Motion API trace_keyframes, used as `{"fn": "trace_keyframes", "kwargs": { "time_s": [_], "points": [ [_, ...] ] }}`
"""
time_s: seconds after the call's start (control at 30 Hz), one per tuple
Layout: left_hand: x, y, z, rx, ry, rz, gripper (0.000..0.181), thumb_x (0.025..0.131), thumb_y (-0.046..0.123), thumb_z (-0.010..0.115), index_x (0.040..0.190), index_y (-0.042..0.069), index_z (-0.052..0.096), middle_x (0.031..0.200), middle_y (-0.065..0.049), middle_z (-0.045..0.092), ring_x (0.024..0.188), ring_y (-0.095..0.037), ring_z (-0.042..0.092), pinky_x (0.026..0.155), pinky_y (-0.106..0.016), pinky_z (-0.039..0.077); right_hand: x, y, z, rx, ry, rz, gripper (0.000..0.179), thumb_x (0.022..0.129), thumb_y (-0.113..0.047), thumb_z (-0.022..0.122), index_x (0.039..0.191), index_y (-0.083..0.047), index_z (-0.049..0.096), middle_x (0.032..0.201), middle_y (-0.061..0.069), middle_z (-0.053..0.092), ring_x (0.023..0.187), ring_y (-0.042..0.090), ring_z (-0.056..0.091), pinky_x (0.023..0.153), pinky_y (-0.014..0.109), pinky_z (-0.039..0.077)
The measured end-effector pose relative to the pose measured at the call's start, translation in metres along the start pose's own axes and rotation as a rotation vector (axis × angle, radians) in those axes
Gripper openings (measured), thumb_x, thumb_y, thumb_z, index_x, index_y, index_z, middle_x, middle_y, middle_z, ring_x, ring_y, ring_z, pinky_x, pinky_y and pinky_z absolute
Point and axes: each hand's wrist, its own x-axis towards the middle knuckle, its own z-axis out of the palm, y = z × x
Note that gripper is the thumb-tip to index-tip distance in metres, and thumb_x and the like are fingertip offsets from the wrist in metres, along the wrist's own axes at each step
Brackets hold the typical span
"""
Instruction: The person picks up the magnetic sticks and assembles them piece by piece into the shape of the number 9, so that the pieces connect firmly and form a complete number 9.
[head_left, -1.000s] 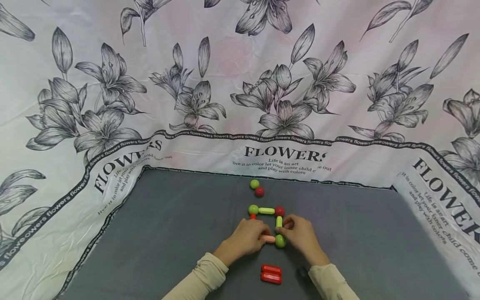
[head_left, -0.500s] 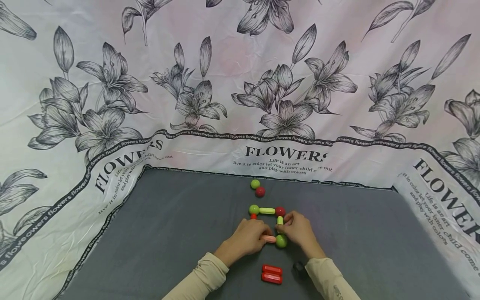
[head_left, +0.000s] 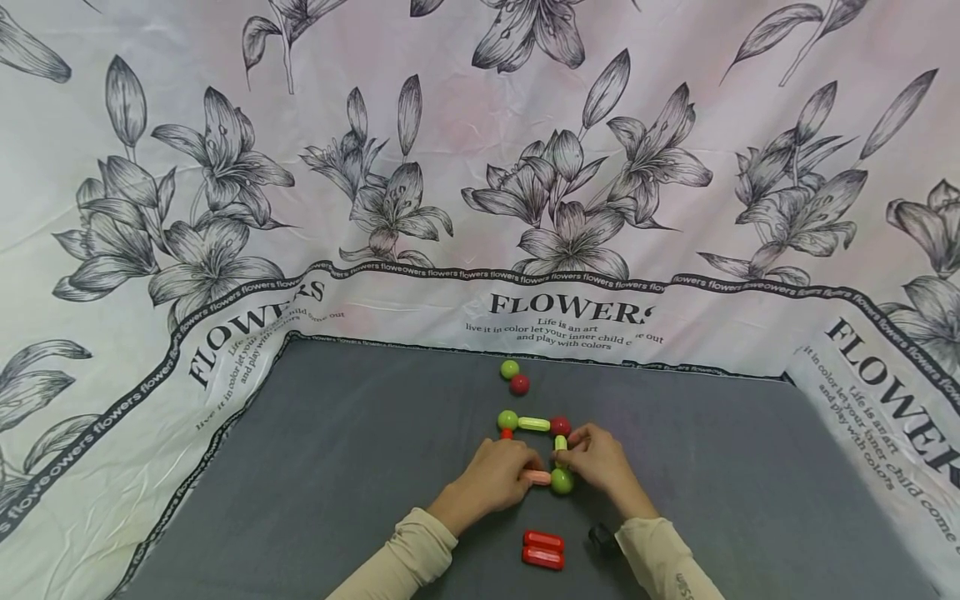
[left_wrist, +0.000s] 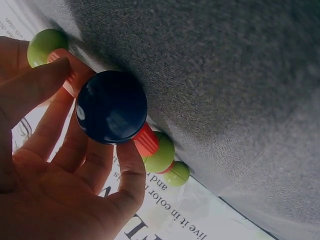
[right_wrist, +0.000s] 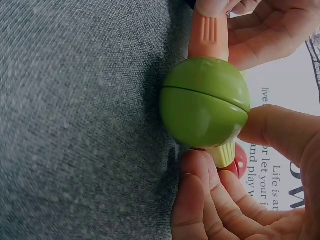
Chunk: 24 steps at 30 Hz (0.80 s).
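Note:
Rods and balls form a four-sided frame on the grey cloth. My left hand [head_left: 487, 479] pinches a salmon rod [left_wrist: 75, 70] between a green ball [right_wrist: 205, 102] and a dark blue ball [left_wrist: 112, 106]; the blue ball is hidden by that hand in the head view. With thumb and fingers, my right hand [head_left: 600, 462] holds the yellow-green rod [head_left: 561, 448] beside this green ball, the thumb close against the ball. A red ball [head_left: 559, 427] caps the rod's far end. Another yellow-green rod [head_left: 534, 424] leads to a second green ball [head_left: 507, 420]. A red rod [left_wrist: 146, 141] meets the blue ball.
Two loose red rods [head_left: 543, 550] lie side by side nearer the person. Beyond the frame sit a loose green ball [head_left: 510, 369] and red ball [head_left: 519, 384]. Flower-printed fabric [head_left: 420, 308] borders the table's back and sides. A black object [head_left: 602, 537] shows by the right sleeve.
My right hand has shifted slightly, its fingers closer over the yellow-green rod, and more of the black object by its sleeve shows. The left hand keeps its place on the salmon rod.

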Motion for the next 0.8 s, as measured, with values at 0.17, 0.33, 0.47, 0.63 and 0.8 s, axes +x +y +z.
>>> {"fn": "trace_keyframes", "kwargs": {
  "time_s": [0.17, 0.33, 0.47, 0.63, 0.8],
  "points": [
    [0.000, -0.001, 0.000, -0.011, 0.019, 0.008, 0.017, 0.087, 0.016, 0.073, 0.100, 0.025, 0.078, 0.088, 0.011, 0.073, 0.081, -0.006, 0.065, 0.075, -0.033, 0.049, -0.002, -0.002, -0.001, -0.006, -0.007, 0.008, 0.037, 0.080, -0.021, 0.082, 0.101, 0.001, 0.061, 0.071, 0.006, 0.067, 0.059, 0.012, 0.059, 0.056, 0.028, 0.043],
    [0.000, -0.001, -0.001, -0.015, 0.029, 0.015, 0.018, 0.086, 0.014, 0.072, 0.100, 0.025, 0.078, 0.088, 0.010, 0.073, 0.081, -0.006, 0.065, 0.073, -0.031, 0.047, -0.003, -0.004, -0.002, -0.010, -0.016, -0.003, 0.037, 0.082, -0.022, 0.080, 0.102, 0.001, 0.061, 0.071, 0.006, 0.066, 0.060, 0.013, 0.057, 0.056, 0.029, 0.043],
    [0.000, 0.000, -0.002, -0.028, 0.010, 0.010, 0.019, 0.086, 0.014, 0.072, 0.101, 0.025, 0.078, 0.090, 0.011, 0.073, 0.082, -0.006, 0.065, 0.076, -0.033, 0.049, -0.006, 0.000, -0.002, 0.002, -0.022, -0.025, 0.034, 0.083, -0.022, 0.079, 0.102, 0.001, 0.061, 0.072, 0.006, 0.067, 0.060, 0.012, 0.057, 0.057, 0.029, 0.043],
    [-0.001, 0.001, -0.003, -0.039, -0.004, 0.008, 0.021, 0.087, 0.013, 0.071, 0.103, 0.025, 0.077, 0.094, 0.011, 0.073, 0.085, -0.006, 0.066, 0.080, -0.035, 0.050, -0.016, 0.006, -0.005, 0.039, 0.009, -0.073, 0.024, 0.086, -0.016, 0.077, 0.099, 0.000, 0.065, 0.074, 0.005, 0.069, 0.061, 0.009, 0.058, 0.059, 0.026, 0.044],
    [-0.002, 0.000, -0.003, -0.029, 0.008, 0.012, 0.021, 0.086, 0.014, 0.071, 0.103, 0.025, 0.077, 0.091, 0.010, 0.073, 0.083, -0.006, 0.065, 0.078, -0.032, 0.049, -0.034, 0.004, -0.010, 0.096, 0.043, -0.108, 0.013, 0.090, -0.013, 0.073, 0.098, -0.004, 0.073, 0.078, 0.005, 0.073, 0.065, 0.006, 0.062, 0.061, 0.022, 0.048]
  ]
}}
